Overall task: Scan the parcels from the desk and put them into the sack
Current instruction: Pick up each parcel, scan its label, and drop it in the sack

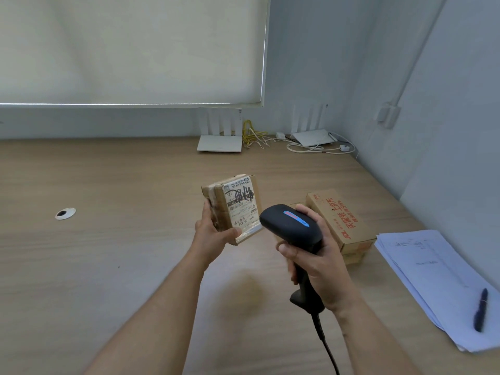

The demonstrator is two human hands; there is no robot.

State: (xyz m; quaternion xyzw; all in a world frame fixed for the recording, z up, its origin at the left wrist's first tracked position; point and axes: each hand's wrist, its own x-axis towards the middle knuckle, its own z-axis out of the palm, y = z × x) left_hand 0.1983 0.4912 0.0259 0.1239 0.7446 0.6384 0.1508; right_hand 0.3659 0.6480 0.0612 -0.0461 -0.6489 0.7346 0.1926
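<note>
**Brown parcel held up to the scanner**

Brown cardboard, the small parcel point(238, 209) sits above the tabletop point(108, 253) middle, label up, in the left hand point(209, 230), whose grip pinches its near corner. Right hand point(315, 255) grip wraps the black scanner point(290, 226) handle, its head just beside the label. Larger boxes point(341, 220) lie toward the right edge, papers point(422, 272) and a pen point(481, 309) beyond.

Left grip point(213, 231) holds the small parcel point(235, 209) above the counter point(108, 253), the scanner point(293, 228) in the right grip point(316, 261) just right of it. Right of that grip a box point(341, 220) lies on the counter; papers point(427, 280) farther right, a pen point(481, 309) on them.
</note>
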